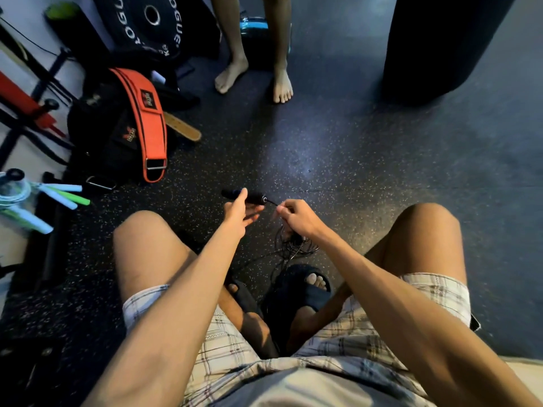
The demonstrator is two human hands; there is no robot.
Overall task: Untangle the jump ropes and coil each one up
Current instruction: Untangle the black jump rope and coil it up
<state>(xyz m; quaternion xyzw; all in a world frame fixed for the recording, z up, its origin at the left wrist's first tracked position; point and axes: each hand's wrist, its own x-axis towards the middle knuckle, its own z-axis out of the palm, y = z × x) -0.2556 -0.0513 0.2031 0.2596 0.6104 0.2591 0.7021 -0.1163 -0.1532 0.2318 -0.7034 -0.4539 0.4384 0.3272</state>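
Note:
My left hand (239, 212) grips a black jump rope handle (256, 197), held level above the floor between my knees. Its thin black cord runs from the handle's right end into my right hand (296, 218), which is closed on the cord. Below that hand the black cord (295, 248) hangs in a loose tangle down to the floor, in front of my black slippers. A second jump rope, pale blue and green (55, 195), lies at the far left with its cord bundled.
A person's bare feet (255, 80) stand straight ahead. An orange lifting belt (147, 118), black bags and a weight plate (150, 22) are piled at left. A black punching bag (440, 45) hangs at upper right. Speckled rubber floor (367, 148) lies ahead.

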